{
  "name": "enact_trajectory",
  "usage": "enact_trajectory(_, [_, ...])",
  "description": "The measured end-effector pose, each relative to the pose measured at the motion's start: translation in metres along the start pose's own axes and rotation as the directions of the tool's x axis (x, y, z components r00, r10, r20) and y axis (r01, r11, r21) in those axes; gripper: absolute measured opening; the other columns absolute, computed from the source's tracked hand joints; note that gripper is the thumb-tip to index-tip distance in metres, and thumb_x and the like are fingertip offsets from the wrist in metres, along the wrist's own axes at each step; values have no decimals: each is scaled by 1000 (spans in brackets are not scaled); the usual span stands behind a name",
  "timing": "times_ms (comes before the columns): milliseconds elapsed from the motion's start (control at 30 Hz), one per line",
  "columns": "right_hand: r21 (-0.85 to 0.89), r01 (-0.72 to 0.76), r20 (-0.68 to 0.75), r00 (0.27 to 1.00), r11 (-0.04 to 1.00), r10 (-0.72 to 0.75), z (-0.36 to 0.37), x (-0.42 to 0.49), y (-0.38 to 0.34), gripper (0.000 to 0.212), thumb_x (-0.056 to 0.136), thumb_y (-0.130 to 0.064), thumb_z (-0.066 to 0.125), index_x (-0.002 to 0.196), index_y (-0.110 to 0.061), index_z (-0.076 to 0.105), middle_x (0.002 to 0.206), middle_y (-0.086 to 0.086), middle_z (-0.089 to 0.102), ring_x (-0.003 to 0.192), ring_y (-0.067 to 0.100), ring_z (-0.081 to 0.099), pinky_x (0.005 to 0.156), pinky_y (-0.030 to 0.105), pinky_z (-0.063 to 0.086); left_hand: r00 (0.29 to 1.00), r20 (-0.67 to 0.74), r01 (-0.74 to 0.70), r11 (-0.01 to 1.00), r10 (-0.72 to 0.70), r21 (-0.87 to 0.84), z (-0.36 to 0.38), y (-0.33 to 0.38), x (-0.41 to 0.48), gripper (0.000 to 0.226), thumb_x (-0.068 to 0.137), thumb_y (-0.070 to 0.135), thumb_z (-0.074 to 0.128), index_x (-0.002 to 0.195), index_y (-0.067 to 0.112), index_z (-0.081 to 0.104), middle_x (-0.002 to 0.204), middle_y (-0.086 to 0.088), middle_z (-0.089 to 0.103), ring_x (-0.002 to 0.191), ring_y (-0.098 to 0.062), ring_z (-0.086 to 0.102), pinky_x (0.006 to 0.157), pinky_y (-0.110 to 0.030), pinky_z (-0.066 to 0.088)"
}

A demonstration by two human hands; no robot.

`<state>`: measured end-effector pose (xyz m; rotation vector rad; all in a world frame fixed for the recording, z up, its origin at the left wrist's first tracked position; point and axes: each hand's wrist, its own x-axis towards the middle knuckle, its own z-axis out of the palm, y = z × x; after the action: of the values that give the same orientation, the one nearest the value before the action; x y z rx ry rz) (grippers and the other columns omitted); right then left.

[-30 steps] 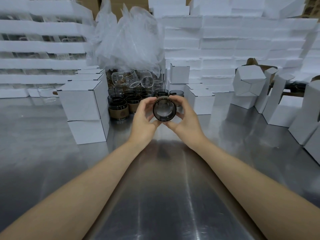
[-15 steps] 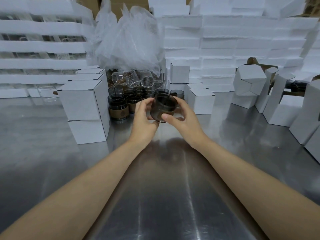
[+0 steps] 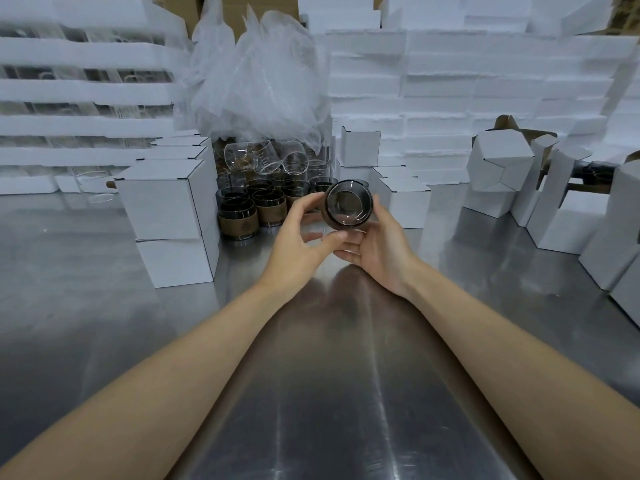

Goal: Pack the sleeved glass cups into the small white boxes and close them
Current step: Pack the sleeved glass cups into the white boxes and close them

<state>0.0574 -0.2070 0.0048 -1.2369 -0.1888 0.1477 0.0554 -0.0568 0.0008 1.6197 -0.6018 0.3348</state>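
A smoky glass cup (image 3: 348,206) with a brown sleeve is held above the steel table (image 3: 329,393), its round end turned toward me. My right hand (image 3: 375,249) cradles it from below and the right, fingers curled round it. My left hand (image 3: 298,242) touches its left side with thumb and fingertips. Behind it stand several sleeved cups (image 3: 242,216) in a cluster. Closed small white boxes (image 3: 162,202) are stacked at the left, and more white boxes (image 3: 403,206) sit just right of the cup.
Clear glasses (image 3: 266,157) lie under a crumpled plastic bag (image 3: 256,84) at the back. Open, unfolded white boxes (image 3: 502,174) stand at the right, some with raised flaps. Foam trays (image 3: 79,84) and stacked white foam slabs (image 3: 485,81) line the back.
The cup has been turned in my hands, from tilted sideways to end-on toward me, and shifted slightly right. My right hand has moved under it.
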Motion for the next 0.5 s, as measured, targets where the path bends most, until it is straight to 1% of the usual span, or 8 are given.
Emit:
enact_trajectory(100, [-5, -4, 11, 1000, 1000, 4, -1, 1, 1, 70, 95, -66, 19, 105, -17, 68, 80, 6, 74, 89, 18, 71, 77, 28, 48, 1000, -21, -7, 1000, 7, 4, 0, -1, 1, 57, 81, 7, 76, 129, 19, 48, 125, 10, 55, 112, -2, 55, 94, -33, 51])
enact_trajectory(200, [-39, -7, -14, 1000, 999, 7, -2, 2, 2, 72, 95, -65, 22, 111, -11, 66, 78, 10, 71, 84, 22, 69, 75, 28, 51, 1000, -13, 3, 1000, -3, 5, 1, -3, 1, 66, 82, 9, 75, 135, 25, 40, 127, 11, 50, 117, -8, 54, 93, -29, 50])
enact_trajectory(300, [-104, 26, -64, 997, 994, -32, -1, 1, 3, 68, 98, -60, 26, 117, -7, 62, 55, 5, 61, 64, 16, 62, 72, 26, 50, 1000, 19, 14, 1000, -14, 0, 0, -4, 2, 73, 86, 9, 70, 144, 29, 31, 141, 6, 43, 129, -10, 46, 98, -23, 46])
enact_trajectory(367, [-152, 81, -154, 983, 985, -104, 1, -1, 5, 66, 99, -53, 34, 117, 5, 61, 43, 1, 47, 52, 13, 53, 72, 27, 45, 999, 32, 31, 999, -31, -8, 0, -4, 2, 76, 88, 11, 69, 147, 30, 26, 145, 4, 42, 133, -9, 42, 103, -23, 42])
enact_trajectory(400, [-194, 118, -199, 967, 974, -157, 3, -2, 4, 64, 99, -49, 40, 106, 9, 65, 39, 0, 41, 49, 14, 50, 73, 28, 43, 998, 29, 47, 999, -47, -3, 0, -5, 3, 79, 87, 13, 70, 148, 32, 23, 143, 2, 44, 131, -9, 43, 102, -20, 41])
enact_trajectory(433, [-257, 160, -236, 946, 953, -222, 3, -3, 3, 57, 98, -45, 46, 85, 5, 70, 38, -1, 38, 49, 14, 47, 74, 28, 41, 997, 24, 69, 998, -69, 6, 0, -5, 3, 82, 86, 15, 71, 148, 33, 20, 137, -1, 47, 128, -8, 46, 98, -13, 41])
enact_trajectory(467, [-320, 203, -256, 922, 925, -291, 4, -4, 1, 51, 97, -40, 51, 61, -8, 68, 38, -3, 38, 49, 14, 45, 73, 26, 41, 996, 19, 91, 996, -92, 16, 0, -5, 2, 84, 86, 16, 72, 148, 33, 18, 131, -1, 49, 122, -5, 49, 91, -6, 40])
enact_trajectory(500, [-374, 248, -262, 896, 894, -358, 4, -4, 0, 49, 96, -34, 56, 49, -20, 62, 40, -5, 40, 49, 12, 43, 69, 22, 41, 994, 14, 106, 994, -106, 27, 1, -6, 2, 83, 85, 16, 73, 147, 31, 20, 124, 2, 51, 116, 0, 50, 85, -2, 39])
